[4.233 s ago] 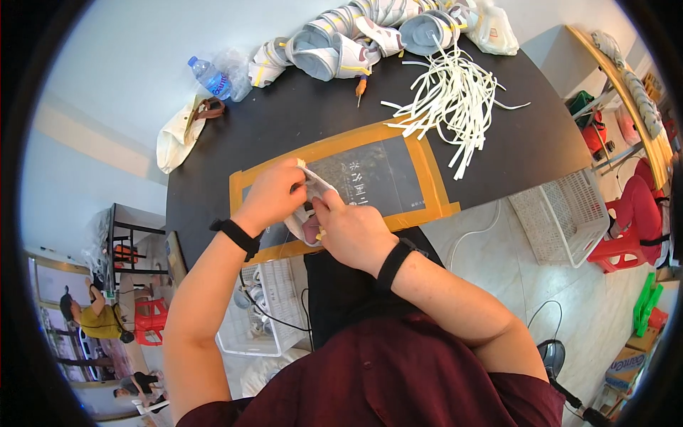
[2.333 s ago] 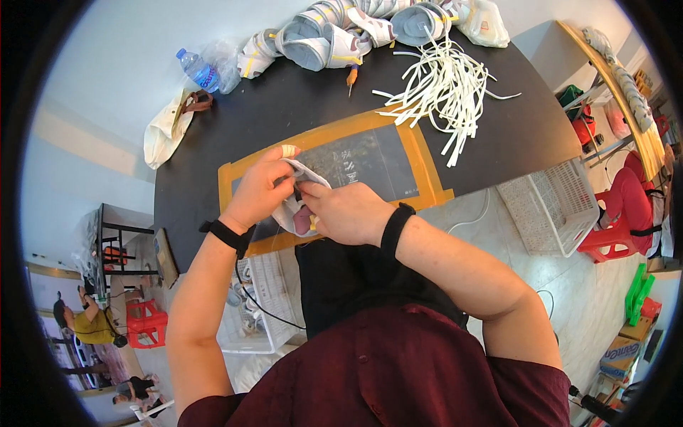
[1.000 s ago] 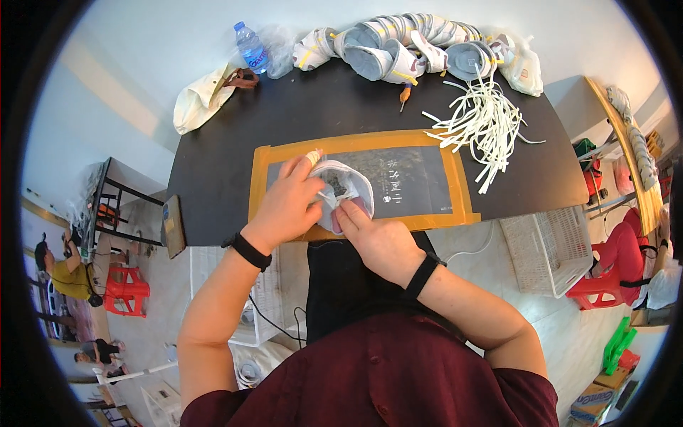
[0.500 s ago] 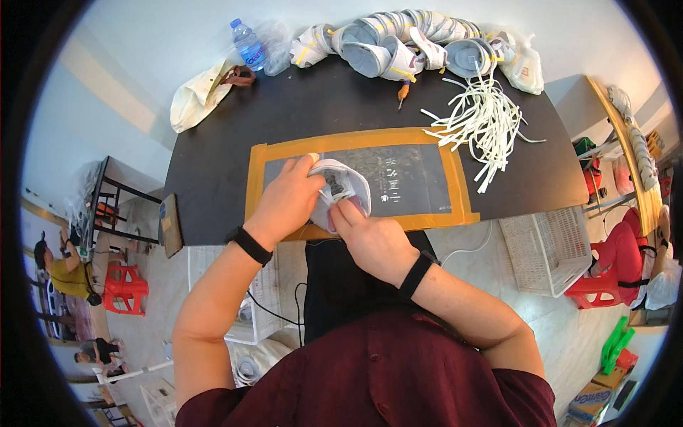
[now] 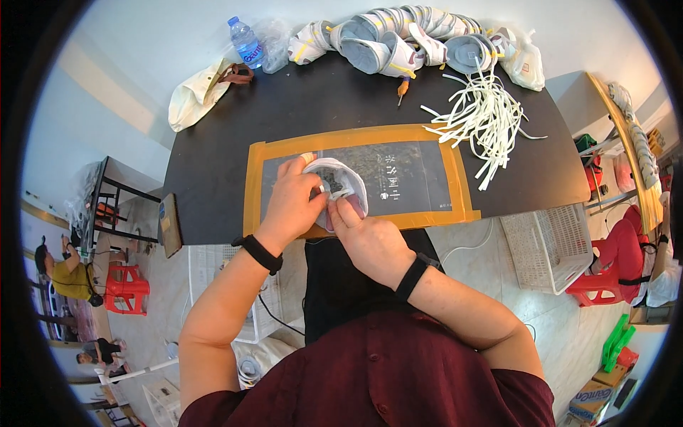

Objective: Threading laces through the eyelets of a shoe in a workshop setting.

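Over the near side of the table [image 5: 284, 107], a small shoe upper [image 5: 356, 180], mouth up, cupped between both hands. Left hand [image 5: 293, 203] closed in a pinch on its left rim, a finger wrapped in pale tape; right hand [image 5: 376, 240] gripping the near wall, two fingers inside, thumb out of sight. Judgement: best handled with the left pinch steady, the mouth spread round, right fingers pressing in small, even moves; such thin cloth would likely pucker if tugged. Piece soft-looking, grey-white, mauve by the right fingers. Beneath: smooth dark sheet [image 5: 430, 188], bordered by shiny brown tape [image 5: 253, 185]. Beyond: loose tangle of flat white strips [image 5: 491, 117]; limp cream cloth bag [image 5: 193, 101]; orange-handled pointed tool [image 5: 403, 87]. Farthest: clear plastic bottle [image 5: 245, 44], curved row of nested uppers [image 5: 364, 53], grey-lined, yellow-marked.
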Motion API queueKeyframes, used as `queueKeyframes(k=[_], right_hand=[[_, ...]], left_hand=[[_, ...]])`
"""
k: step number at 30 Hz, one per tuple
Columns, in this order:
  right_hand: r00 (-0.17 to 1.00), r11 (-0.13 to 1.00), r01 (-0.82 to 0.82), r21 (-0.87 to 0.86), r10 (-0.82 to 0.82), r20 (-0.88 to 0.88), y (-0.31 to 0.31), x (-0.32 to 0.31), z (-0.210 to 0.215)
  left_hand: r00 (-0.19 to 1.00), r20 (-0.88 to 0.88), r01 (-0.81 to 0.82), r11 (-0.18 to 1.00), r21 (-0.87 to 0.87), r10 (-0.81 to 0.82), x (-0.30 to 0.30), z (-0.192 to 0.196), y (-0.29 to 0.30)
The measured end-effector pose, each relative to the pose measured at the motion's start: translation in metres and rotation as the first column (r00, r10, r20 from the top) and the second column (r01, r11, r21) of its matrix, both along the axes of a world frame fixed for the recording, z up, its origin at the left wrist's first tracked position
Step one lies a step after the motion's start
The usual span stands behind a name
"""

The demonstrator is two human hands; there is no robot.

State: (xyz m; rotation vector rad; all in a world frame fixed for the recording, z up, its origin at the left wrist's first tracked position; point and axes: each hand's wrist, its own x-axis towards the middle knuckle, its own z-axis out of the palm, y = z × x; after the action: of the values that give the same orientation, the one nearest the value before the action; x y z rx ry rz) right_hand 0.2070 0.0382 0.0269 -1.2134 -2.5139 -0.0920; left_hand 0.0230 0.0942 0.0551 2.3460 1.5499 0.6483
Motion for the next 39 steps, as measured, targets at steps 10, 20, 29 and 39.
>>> queueKeyframes(k=[10,20,29,39], right_hand=[[0.999,0.998,0.028,-0.060,-0.026,0.037,0.000,-0.002,0.004],[0.993,0.985,0.046,-0.166,-0.062,-0.096,0.006,-0.012,0.010],[0.985,0.980,0.162,-0.119,-0.153,0.078,0.006,-0.031,0.012],[0.978,0.964,0.206,-0.171,-0.197,0.065,0.011,-0.043,-0.006]], left_hand=[[0.957,0.257,0.162,0.982,-0.096,-0.133,-0.017,-0.009,0.011],[0.990,0.052,0.130,0.991,0.006,-0.130,-0.015,-0.002,0.011],[0.932,-0.308,0.211,0.977,0.028,-0.193,-0.009,0.031,0.008],[0.985,-0.154,0.051,0.987,-0.150,-0.074,-0.021,0.011,0.025]])
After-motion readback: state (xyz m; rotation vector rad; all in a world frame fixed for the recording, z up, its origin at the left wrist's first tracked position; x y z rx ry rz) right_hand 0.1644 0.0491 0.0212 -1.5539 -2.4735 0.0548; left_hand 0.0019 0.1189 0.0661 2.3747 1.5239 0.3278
